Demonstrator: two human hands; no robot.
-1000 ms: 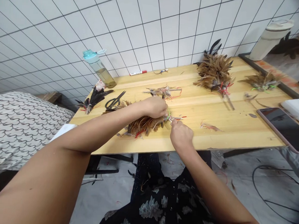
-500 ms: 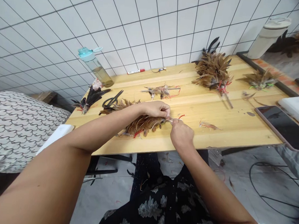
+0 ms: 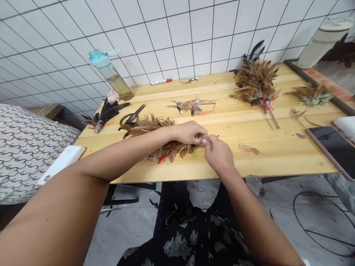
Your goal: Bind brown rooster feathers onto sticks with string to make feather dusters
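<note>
A brown feather duster [image 3: 176,151] with red ties lies on the wooden table in front of me, partly under my left forearm. My left hand [image 3: 192,133] is closed in a pinch at its right end; what lies between the fingertips is too small to make out. Fingers wrapped round the thin stick end of the duster, my right hand [image 3: 220,152] touches the left fingertips. The stick is mostly covered by my hands. A bit of red string [image 3: 217,136] pokes out just behind the right hand.
Black scissors [image 3: 131,115] lie behind the duster. Further around are a black feather bundle [image 3: 104,115], a water bottle [image 3: 116,78], a red-capped marker [image 3: 161,81], a stick with feather scraps [image 3: 191,107], another feather duster [image 3: 257,82] and a phone [image 3: 340,150].
My hands have come together, the left moving slightly right until its fingertips meet the right hand. The stick seen between them earlier is now covered. The view has shifted slightly.
</note>
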